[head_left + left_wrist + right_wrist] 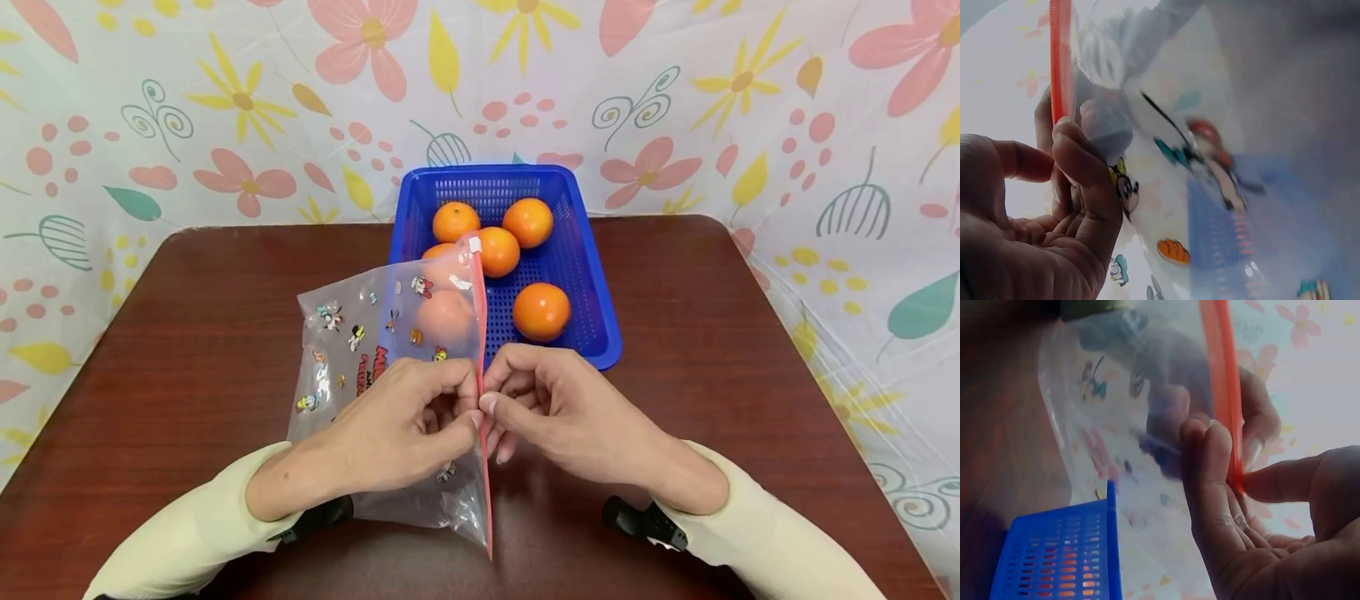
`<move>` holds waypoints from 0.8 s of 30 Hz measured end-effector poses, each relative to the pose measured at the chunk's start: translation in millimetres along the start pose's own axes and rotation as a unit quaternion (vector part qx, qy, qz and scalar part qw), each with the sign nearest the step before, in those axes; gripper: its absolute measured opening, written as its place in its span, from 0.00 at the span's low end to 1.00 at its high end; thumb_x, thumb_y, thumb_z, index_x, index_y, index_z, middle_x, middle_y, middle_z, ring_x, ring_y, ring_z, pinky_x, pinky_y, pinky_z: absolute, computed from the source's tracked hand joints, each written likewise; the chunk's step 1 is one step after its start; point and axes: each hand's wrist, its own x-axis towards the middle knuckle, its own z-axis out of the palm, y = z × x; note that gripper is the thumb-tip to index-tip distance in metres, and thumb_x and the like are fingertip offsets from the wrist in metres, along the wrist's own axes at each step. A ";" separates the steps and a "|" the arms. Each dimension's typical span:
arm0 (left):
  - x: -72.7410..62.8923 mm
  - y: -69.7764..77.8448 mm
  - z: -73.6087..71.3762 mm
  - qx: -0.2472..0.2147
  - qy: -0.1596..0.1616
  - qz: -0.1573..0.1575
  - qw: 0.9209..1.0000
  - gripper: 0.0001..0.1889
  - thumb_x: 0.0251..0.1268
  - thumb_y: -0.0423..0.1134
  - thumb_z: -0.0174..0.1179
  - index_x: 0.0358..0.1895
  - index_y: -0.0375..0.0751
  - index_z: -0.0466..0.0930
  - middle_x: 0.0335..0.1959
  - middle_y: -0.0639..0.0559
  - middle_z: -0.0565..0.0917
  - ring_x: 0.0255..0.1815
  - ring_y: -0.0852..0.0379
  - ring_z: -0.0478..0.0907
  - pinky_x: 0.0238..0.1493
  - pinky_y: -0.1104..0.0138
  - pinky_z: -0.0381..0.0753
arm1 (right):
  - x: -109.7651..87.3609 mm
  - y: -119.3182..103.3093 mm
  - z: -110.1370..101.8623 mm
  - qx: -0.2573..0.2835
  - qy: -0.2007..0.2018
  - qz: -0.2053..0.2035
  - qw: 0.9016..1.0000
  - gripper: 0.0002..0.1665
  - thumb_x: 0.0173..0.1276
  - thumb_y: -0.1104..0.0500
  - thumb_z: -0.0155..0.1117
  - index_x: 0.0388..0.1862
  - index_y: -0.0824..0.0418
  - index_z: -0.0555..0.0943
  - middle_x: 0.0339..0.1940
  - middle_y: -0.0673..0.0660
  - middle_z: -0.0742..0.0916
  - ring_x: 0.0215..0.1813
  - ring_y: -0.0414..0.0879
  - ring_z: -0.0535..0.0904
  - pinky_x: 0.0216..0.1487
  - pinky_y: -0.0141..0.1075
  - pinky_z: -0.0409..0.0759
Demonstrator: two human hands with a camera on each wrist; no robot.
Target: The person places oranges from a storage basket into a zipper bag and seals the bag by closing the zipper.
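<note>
A clear zip bag point(341, 333) printed with small cartoon figures is held up in front of me, its red zip edge point(483, 333) running from top to bottom. At the middle of that edge my left hand point(397, 425) pinches it between thumb and fingers from the left side. Close beside it, my right hand point(577, 417) pinches the same edge from the right. The left wrist view shows the red strip point(1062, 62) above the left fingertips. In the right wrist view, the right thumb and fingers meet on the strip point(1221, 375). A white slider point(475, 244) sits at the top end.
Behind the bag, a blue plastic basket point(600, 317) holds several oranges point(542, 312); some show through the bag. The dark brown table point(720, 350) reaches a flower-printed cloth point(480, 75) at the back and sides.
</note>
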 end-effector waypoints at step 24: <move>-2.7 2.0 6.0 0.074 -0.014 0.000 0.997 0.12 0.58 0.31 0.59 0.28 0.55 0.69 0.19 0.67 0.70 0.21 0.68 0.69 0.21 0.71 0.65 | -9.2 -5.1 19.1 0.038 0.043 0.035 0.998 0.04 0.80 0.70 0.58 0.45 0.71 0.79 0.35 0.62 0.91 0.35 0.55 0.91 0.35 0.48 0.90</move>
